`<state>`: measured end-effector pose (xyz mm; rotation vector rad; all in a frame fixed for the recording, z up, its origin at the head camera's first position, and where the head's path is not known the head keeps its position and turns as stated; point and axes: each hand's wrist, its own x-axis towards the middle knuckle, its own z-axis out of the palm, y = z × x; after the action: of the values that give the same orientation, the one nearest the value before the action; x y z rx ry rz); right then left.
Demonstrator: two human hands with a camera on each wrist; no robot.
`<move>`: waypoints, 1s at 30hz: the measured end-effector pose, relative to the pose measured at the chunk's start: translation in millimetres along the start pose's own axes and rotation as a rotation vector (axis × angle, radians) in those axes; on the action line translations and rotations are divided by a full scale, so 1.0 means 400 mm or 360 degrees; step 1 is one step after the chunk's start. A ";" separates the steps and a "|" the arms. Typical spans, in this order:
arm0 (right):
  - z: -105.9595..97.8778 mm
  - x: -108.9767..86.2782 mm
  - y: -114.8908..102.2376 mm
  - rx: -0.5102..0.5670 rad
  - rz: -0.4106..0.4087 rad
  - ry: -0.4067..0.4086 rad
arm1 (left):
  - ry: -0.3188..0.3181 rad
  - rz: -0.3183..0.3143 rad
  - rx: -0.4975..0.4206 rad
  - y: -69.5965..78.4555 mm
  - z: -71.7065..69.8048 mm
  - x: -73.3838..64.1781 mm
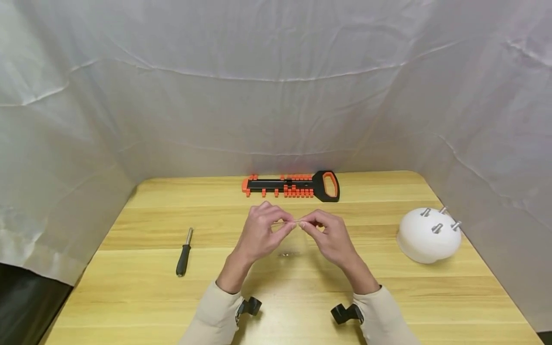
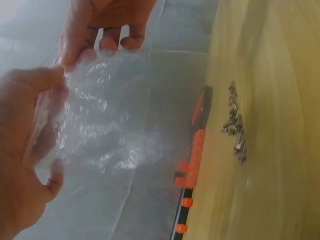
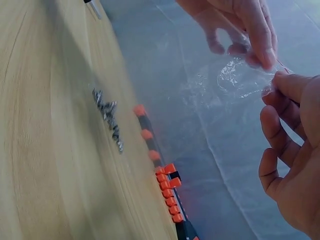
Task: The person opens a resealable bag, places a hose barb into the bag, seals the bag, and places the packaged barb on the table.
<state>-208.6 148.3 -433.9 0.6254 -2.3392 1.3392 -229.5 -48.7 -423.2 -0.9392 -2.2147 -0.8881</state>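
Both hands meet in front of the person above the middle of the table, raising a clear plastic bag (image 2: 115,115) by its top edge. Thumb and fingers of the left hand (image 1: 264,229) pinch one side of the edge. The right hand (image 1: 329,235) pinches the same edge right beside it, fingertips almost together. A thin reddish line (image 3: 284,66) runs along the edge between the fingers. Below, toward the bag's lower end, shows a cluster of small shiny metal pieces (image 2: 234,125), also seen in the right wrist view; I cannot tell whether they lie inside the bag.
A black and orange holder (image 1: 280,186) with clips and a handle lies at the table's back. On the left is a black-handled screwdriver (image 1: 184,254). A white rounded object (image 1: 427,242) with several metal pegs stands at the right edge. Grey sheeting (image 1: 276,115) surrounds the table.
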 end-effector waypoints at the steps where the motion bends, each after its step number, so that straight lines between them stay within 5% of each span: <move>1: 0.000 0.000 0.000 -0.0009 -0.0006 -0.0004 | 0.0008 0.0006 0.0005 0.001 0.001 0.000; 11: -0.004 0.006 -0.007 -0.0078 -0.0079 -0.0039 | -0.0086 -0.0038 0.0034 -0.001 -0.011 0.002; 25: -0.009 -0.001 0.017 -0.0115 0.0124 -0.0062 | -0.0272 -0.0139 0.0012 -0.074 -0.093 -0.019; 30: -0.021 -0.001 0.030 -0.0091 0.0150 -0.0092 | -0.0353 -0.0244 -0.0085 -0.078 -0.107 -0.024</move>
<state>-213.9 161.1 -438.6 0.5500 -2.4720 1.3051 -237.7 -101.1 -414.5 -0.9416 -2.4905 -0.9564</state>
